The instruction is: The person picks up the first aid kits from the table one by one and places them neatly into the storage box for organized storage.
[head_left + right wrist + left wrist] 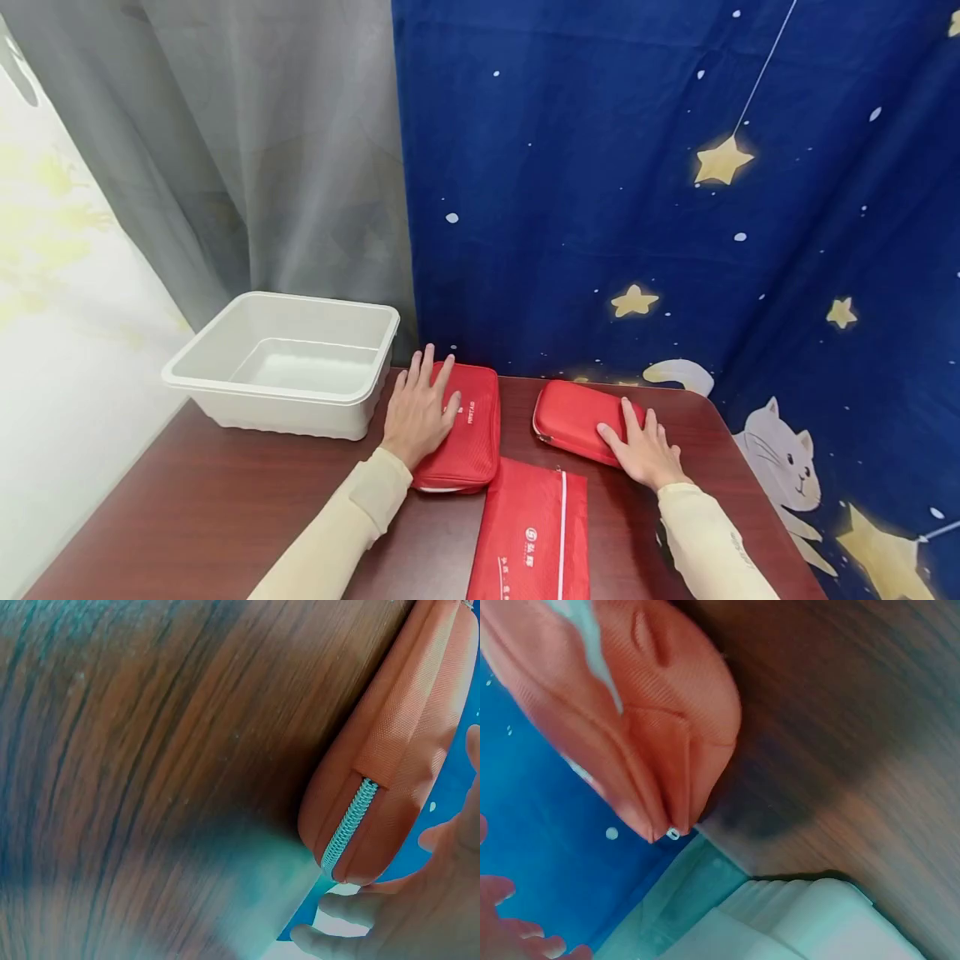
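My left hand (422, 417) lies over the left side of a red zippered first-aid bag (477, 429), its fingers spread and fairly straight. In the left wrist view its fingertips (532, 937) show at the lower left, below the bag's side (667, 712). Over the right end of a smaller red hard-shell case (577, 417) is my right hand (647, 450), fingers extended and thumb apart. The right wrist view shows that case's zipper (350, 827) with the fingers near its end. Whether either hand presses down I cannot tell.
A flat red pouch (528, 525) with a white zipper strip and white print lies between the forearms, touching the first-aid bag. An off-white plastic basin (281, 404) stands at the left on the dark wooden table (225, 500). Grey and blue star-patterned curtains (570, 208) hang behind.
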A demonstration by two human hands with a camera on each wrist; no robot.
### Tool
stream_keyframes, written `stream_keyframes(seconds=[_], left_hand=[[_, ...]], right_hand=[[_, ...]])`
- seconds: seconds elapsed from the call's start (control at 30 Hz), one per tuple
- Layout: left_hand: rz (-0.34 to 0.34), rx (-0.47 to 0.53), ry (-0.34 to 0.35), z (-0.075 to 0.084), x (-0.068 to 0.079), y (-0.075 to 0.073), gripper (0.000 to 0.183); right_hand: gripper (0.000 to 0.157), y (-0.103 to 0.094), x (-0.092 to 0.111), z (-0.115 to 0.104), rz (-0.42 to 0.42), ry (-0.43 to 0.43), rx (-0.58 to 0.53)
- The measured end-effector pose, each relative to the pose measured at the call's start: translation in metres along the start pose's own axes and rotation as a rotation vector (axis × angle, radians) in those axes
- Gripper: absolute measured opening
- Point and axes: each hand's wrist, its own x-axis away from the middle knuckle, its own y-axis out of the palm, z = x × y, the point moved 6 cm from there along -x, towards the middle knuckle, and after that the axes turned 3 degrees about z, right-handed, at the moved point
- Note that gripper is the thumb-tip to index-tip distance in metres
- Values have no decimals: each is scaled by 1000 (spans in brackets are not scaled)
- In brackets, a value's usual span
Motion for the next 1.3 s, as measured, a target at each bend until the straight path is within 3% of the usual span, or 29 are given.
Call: stream_keyframes(seconds=[0.23, 0.47, 0.67, 0.83, 1.1, 1.3], left_hand=[[129, 24, 32, -4, -7, -20, 58], [192, 26, -51, -24, -11, -38, 55], [285, -22, -68, -32, -10, -52, 52], [340, -28, -89, -39, -5, -62, 47], [445, 10, -79, -58, 11, -77, 23], [442, 29, -62, -67, 19, -81, 25]], right_hand=[[94, 2, 2, 1, -25, 19, -33], [97, 6, 0, 5, -43, 40, -59], [99, 7, -1, 7, -28, 47, -57], [102, 5, -2, 7, -14, 53, -86], [103, 4, -4, 7, 0, 58, -129], [105, 5, -3, 9, -14, 75, -164]])
